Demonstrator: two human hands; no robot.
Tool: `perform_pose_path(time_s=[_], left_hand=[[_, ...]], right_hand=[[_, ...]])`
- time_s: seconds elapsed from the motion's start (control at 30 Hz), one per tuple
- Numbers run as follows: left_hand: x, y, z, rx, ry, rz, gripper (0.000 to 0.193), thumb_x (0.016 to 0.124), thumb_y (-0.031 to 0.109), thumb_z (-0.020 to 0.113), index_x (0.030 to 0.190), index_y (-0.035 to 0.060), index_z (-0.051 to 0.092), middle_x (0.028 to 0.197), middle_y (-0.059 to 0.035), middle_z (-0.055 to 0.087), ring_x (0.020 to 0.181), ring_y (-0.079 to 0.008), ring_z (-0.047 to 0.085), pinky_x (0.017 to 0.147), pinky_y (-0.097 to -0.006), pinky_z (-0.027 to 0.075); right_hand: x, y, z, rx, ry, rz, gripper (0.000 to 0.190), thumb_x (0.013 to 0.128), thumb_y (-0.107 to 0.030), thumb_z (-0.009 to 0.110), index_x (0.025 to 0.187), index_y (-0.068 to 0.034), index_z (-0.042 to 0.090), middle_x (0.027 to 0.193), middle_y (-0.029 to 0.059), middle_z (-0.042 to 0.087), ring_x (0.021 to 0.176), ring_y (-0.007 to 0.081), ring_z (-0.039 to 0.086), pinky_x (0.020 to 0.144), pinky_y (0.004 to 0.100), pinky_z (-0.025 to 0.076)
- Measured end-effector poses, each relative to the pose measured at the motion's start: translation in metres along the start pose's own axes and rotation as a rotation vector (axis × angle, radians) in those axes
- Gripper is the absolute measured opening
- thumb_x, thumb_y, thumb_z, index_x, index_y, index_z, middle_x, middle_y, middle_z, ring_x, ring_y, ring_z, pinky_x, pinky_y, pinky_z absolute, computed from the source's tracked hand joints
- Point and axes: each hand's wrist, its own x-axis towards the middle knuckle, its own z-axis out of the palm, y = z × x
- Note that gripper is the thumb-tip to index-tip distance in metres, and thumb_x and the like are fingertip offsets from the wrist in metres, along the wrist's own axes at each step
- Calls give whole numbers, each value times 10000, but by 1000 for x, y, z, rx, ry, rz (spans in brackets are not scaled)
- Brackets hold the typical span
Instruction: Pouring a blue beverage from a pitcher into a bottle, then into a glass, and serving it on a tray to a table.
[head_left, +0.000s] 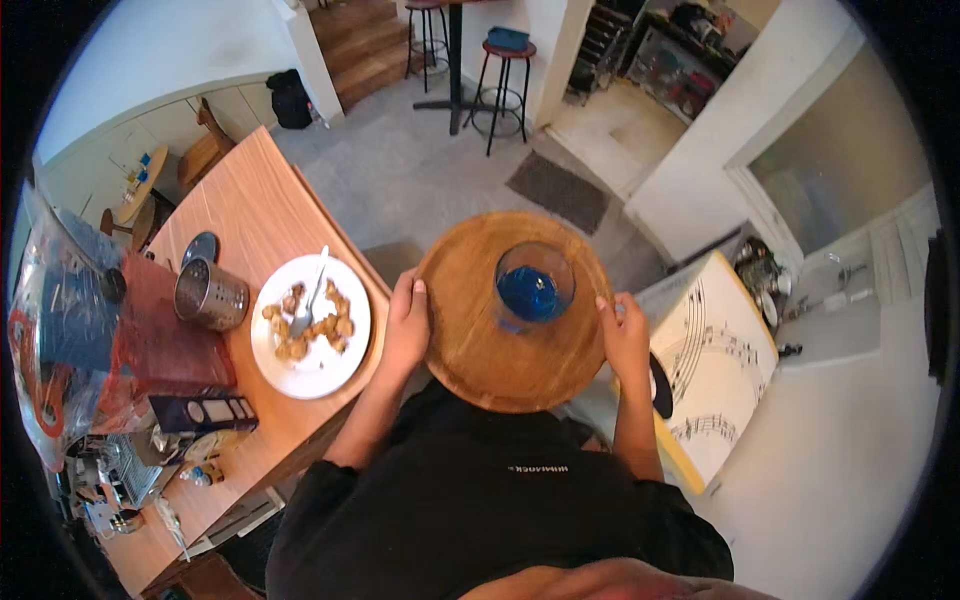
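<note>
Between my hands is a round wooden tray (465, 337), held by its rim in front of my body. My left hand (406, 319) grips the tray's left edge, thumb on top. On the opposite edge, my right hand (624, 330) has hold of the rim, its other fingers partly hidden beneath. A clear glass (535, 283) with blue liquid stands on the tray, right of its middle. Left of my left hand, a white plate (277, 376) rests on the wooden counter, bearing pieces of brown food (339, 327) and a metal spoon (307, 311).
A perforated metal holder (212, 294) and a dark box (202, 414) stand on the wooden counter (240, 187). To my right is a board with music notes (720, 367). Ahead are a dark floor mat (559, 191), a bar stool (504, 90) and wooden steps (367, 52).
</note>
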Motion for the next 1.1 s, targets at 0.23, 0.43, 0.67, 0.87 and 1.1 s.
perform_pose_path(time_s=[0.23, 0.43, 0.67, 0.87, 1.1], left_hand=[[75, -15, 22, 67, 155, 78, 324, 1084, 178, 380, 1270, -26, 549, 1173, -115, 618, 1114, -180, 555, 1011, -319, 414], [147, -16, 29, 80, 305, 99, 334, 1072, 189, 398, 1280, -19, 557, 1119, -91, 615, 1038, -162, 558, 955, -307, 434], [218, -37, 24, 67, 487, 21, 327, 1072, 211, 411, 1264, -4, 567, 988, -27, 585, 873, -102, 525, 816, -295, 470], [276, -35, 17, 91, 577, 15, 343, 1080, 195, 407, 1316, -17, 536, 1159, -120, 623, 1091, -203, 574, 1003, -349, 444], [361, -37, 14, 1, 736, -93, 319, 1076, 180, 403, 1271, -27, 548, 1104, -109, 610, 1057, -191, 561, 994, -330, 432]], right_hand=[[119, 7, 31, 128, -117, -59, 273, 984, -260, 647, 962, 7, 594, 561, 66, 492, 520, 117, 430, 498, 340, 359], [221, -4, 64, 55, -140, -241, 281, 972, -255, 659, 959, 17, 588, 559, 84, 501, 517, 122, 442, 498, 356, 375], [323, -26, 116, 140, -323, -186, 229, 966, -203, 674, 880, -7, 593, 589, 0, 528, 547, 44, 422, 478, 304, 336], [410, -53, 163, 103, -405, -325, 279, 962, -246, 678, 931, 17, 593, 625, 123, 594, 569, 160, 519, 571, 377, 453], [523, -84, 234, 113, -603, -359, 272, 982, -240, 649, 979, 26, 588, 594, 87, 561, 528, 108, 471, 508, 339, 389]])
